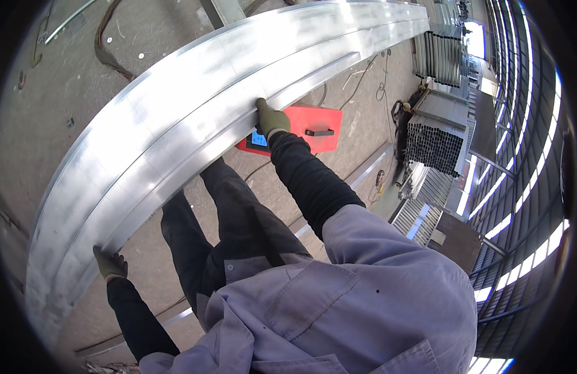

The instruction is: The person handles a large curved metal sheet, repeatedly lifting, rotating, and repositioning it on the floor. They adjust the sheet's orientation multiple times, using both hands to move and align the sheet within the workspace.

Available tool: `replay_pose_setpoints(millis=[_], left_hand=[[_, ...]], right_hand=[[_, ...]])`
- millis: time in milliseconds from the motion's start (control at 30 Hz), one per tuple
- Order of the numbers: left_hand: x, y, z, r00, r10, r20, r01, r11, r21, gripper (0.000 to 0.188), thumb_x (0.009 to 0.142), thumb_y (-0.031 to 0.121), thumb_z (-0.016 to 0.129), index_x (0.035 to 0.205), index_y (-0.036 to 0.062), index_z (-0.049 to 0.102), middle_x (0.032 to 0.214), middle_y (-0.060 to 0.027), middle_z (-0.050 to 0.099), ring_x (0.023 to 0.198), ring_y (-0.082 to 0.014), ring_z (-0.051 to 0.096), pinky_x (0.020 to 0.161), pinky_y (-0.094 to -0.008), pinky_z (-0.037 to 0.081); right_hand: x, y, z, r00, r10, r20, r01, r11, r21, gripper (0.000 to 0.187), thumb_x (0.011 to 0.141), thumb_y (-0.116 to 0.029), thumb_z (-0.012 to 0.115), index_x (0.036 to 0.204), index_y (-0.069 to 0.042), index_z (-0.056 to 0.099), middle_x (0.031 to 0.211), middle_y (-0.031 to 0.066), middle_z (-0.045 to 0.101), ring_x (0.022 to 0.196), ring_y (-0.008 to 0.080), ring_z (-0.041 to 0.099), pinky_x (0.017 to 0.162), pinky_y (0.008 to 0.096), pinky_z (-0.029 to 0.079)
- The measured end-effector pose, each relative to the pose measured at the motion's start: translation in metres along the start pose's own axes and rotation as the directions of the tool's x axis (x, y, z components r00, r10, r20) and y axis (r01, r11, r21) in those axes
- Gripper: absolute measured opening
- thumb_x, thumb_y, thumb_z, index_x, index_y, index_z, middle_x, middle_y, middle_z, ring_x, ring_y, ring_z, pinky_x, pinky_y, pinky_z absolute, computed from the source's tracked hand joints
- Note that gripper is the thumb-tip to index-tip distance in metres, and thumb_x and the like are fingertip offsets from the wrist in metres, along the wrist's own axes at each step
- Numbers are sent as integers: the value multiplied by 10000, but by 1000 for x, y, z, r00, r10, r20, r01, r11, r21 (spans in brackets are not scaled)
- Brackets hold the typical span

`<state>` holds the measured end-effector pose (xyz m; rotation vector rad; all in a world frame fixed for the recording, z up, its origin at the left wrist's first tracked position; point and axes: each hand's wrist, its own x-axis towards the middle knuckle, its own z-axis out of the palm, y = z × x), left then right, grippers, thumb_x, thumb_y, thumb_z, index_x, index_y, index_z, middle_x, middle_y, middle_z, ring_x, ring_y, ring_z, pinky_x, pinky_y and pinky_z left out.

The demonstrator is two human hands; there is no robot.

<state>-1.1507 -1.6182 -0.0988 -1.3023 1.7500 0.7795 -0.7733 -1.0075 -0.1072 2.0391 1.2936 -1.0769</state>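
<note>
A long, shiny metal panel (182,103) with lengthwise ridges spans the view from the lower left to the upper right. My left hand (112,264), in a green work glove, grips its near edge towards the left end, thumb on top. Further right, my right hand (273,118), gloved the same way, is closed on that near edge, with the fingers partly hidden beneath it. A narrow metal strip (320,78) runs along the panel's near side just beyond the right hand.
Below the right hand stands a red machine (316,121) with a black handle and small blue screen. Cables (388,75) trail over the concrete floor. Stacked metal tubes (435,146) and more metal profiles (443,56) are at the right. A dark hose (102,40) lies beyond the panel.
</note>
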Motion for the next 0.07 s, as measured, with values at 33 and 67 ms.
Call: replay_pose_setpoints(millis=[33,67], left_hand=[[2,1,2,1000,-6,-7,6,1000,6,1138,781,896,576,1671,212,389,1466,-65,548,1291,-309,510,1142,-497,316],[1,5,-1,997,-35,64,35,999,10,1221,775,907,565,1741,250,213,1763,-87,294,1567,-322,320,1234,-498,207]], right_hand=[[0,0,1,1000,4,-5,-5,1000,-6,911,1001,-771,359,1625,-109,415,1336,260,713,1283,393,666,1115,471,474],[0,1,-1,1000,5,-11,-5,1000,-1,911,1001,-771,359,1625,-109,415,1336,260,713,1283,393,666,1115,471,474]])
